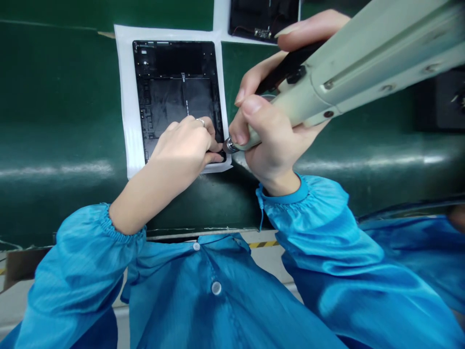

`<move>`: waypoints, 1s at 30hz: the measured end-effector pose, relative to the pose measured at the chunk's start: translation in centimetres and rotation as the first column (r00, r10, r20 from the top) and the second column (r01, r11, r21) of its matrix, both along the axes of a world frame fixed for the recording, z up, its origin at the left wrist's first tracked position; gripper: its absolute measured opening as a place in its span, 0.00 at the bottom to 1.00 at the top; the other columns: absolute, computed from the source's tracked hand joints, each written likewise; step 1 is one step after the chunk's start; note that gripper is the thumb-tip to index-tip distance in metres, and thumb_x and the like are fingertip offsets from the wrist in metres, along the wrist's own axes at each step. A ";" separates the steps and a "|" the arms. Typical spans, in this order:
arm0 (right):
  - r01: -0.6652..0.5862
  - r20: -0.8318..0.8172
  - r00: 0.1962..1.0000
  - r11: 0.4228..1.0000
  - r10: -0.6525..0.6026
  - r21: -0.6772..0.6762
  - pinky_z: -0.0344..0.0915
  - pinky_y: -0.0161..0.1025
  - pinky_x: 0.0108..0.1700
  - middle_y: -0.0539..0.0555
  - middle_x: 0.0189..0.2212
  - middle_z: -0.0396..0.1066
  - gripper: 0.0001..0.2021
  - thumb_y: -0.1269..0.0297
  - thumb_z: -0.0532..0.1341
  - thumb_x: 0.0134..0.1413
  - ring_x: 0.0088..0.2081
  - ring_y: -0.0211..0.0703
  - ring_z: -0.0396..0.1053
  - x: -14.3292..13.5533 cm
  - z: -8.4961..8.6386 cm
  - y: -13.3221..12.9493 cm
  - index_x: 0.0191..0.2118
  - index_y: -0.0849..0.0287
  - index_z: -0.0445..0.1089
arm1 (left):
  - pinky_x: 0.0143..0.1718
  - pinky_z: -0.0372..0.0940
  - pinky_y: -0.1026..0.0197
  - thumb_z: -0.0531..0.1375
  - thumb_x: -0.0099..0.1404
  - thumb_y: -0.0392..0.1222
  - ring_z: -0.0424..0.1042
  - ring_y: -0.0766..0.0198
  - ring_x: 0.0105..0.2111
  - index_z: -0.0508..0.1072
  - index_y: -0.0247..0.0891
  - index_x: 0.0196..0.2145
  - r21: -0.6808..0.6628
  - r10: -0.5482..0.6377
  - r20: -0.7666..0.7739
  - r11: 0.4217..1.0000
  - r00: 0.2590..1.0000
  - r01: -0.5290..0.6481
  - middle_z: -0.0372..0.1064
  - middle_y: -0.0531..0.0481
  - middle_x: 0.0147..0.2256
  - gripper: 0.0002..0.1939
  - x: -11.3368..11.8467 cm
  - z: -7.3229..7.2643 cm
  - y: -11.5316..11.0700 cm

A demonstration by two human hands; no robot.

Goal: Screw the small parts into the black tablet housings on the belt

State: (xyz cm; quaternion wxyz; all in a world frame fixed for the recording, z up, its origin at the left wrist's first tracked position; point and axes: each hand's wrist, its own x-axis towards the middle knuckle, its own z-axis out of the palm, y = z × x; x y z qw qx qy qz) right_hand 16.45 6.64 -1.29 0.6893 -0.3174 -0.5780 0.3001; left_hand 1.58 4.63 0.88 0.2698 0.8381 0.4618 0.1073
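A black tablet-like casing [167, 102] lies on a white sheet [128, 121], its inner side facing up. My left hand [185, 143] reaches across its lower part, thumb and fingertips pinched together at the lower right corner. What sits between those fingertips is too small to make out. In my right hand [272, 128] is a pale electric screwdriver [316, 92] with a black lever, gripped near its front end and slanting down to the left. Its metal collar [230, 145] is beside my left fingertips at that corner. The very tip is hidden.
A second black casing [261, 17] with a small circuit board lies on a white sheet at the top. Green matting [65, 97] covers the table. At the right is a dark box-like object [439, 102]. Another person's blue sleeve [410, 247] shows at the lower right.
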 end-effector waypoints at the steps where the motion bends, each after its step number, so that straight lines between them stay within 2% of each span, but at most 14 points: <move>1: -0.003 0.004 1.000 1.000 0.003 0.007 0.65 0.36 0.17 0.55 0.57 0.65 0.23 0.37 0.65 0.64 0.34 0.40 0.70 0.0 0.0 0.1 0.54 0.45 0.66 | 0.56 0.69 0.43 0.68 0.75 0.46 0.75 0.44 0.51 0.89 0.43 0.44 0.000 -0.003 0.001 1.000 1.000 0.003 0.79 0.43 0.53 0.09 0.0 0.0 0.0; 4: -0.022 -0.021 0.999 0.999 0.023 0.041 0.64 0.37 0.16 0.54 0.55 0.67 0.21 0.37 0.64 0.65 0.30 0.38 0.68 0.0 -0.1 0.2 0.53 0.44 0.66 | 0.57 0.69 0.44 0.68 0.74 0.47 0.75 0.45 0.50 0.89 0.43 0.44 -0.011 0.002 0.009 1.000 1.000 -0.001 0.79 0.44 0.52 0.09 -0.1 0.0 0.0; 7: -0.082 -0.041 0.996 0.996 0.084 0.047 0.61 0.36 0.15 0.52 0.47 0.68 0.20 0.40 0.65 0.66 0.23 0.32 0.58 -0.1 0.1 0.2 0.54 0.44 0.65 | 0.56 0.69 0.44 0.69 0.74 0.47 0.75 0.47 0.49 0.89 0.44 0.44 -0.017 0.011 0.009 1.000 1.000 -0.011 0.80 0.45 0.50 0.09 0.0 -0.2 0.1; 9: -0.100 -0.050 0.994 0.994 0.102 0.045 0.59 0.34 0.15 0.51 0.42 0.65 0.20 0.42 0.67 0.66 0.22 0.30 0.53 -0.1 0.3 0.1 0.54 0.44 0.66 | 0.55 0.70 0.45 0.69 0.74 0.47 0.75 0.47 0.49 0.89 0.45 0.45 -0.011 0.013 0.007 1.000 1.000 -0.013 0.80 0.46 0.50 0.08 0.1 -0.3 0.1; 13: -0.041 -0.039 0.998 0.999 0.041 0.020 0.57 0.32 0.14 0.52 0.48 0.65 0.24 0.35 0.67 0.62 0.25 0.31 0.55 -0.1 0.0 0.2 0.52 0.45 0.66 | 0.56 0.70 0.44 0.71 0.72 0.45 0.75 0.44 0.51 0.89 0.44 0.45 0.000 0.028 0.003 1.000 1.000 -0.028 0.81 0.45 0.50 0.07 0.2 -0.4 0.0; 17: -0.061 -0.064 0.996 0.996 0.056 -0.069 0.56 0.34 0.14 0.53 0.41 0.62 0.31 0.28 0.66 0.57 0.25 0.34 0.55 -0.3 -0.5 0.2 0.53 0.45 0.63 | 0.57 0.70 0.43 0.71 0.71 0.44 0.75 0.44 0.51 0.89 0.44 0.43 -0.007 0.025 0.028 1.000 0.999 -0.025 0.81 0.46 0.49 0.06 0.2 -0.4 0.1; 23: -0.054 -0.065 0.996 0.997 0.058 0.058 0.53 0.33 0.15 0.54 0.44 0.61 0.22 0.39 0.68 0.64 0.26 0.33 0.55 -0.3 -0.5 0.3 0.53 0.45 0.68 | 0.57 0.70 0.44 0.72 0.71 0.42 0.75 0.44 0.52 0.88 0.45 0.42 -0.019 0.045 0.037 0.999 0.998 -0.044 0.80 0.48 0.48 0.03 0.2 0.0 -0.1; 26: -0.051 -0.050 0.997 0.996 0.055 0.074 0.59 0.36 0.16 0.55 0.49 0.61 0.18 0.43 0.68 0.63 0.28 0.35 0.62 -0.2 -0.5 0.4 0.49 0.47 0.68 | 0.56 0.70 0.44 0.72 0.72 0.42 0.76 0.43 0.52 0.89 0.44 0.44 -0.033 0.033 -0.018 0.999 0.999 -0.034 0.81 0.46 0.50 0.05 0.4 0.3 0.0; 30: -0.073 -0.013 0.997 0.993 0.074 0.097 0.73 0.47 0.29 0.54 0.48 0.59 0.14 0.43 0.64 0.65 0.30 0.40 0.62 -0.3 -0.7 0.7 0.47 0.44 0.68 | 0.58 0.70 0.40 0.74 0.69 0.43 0.77 0.41 0.51 0.89 0.45 0.43 -0.083 0.008 -0.009 0.997 1.000 -0.009 0.81 0.47 0.51 0.05 0.3 0.3 0.8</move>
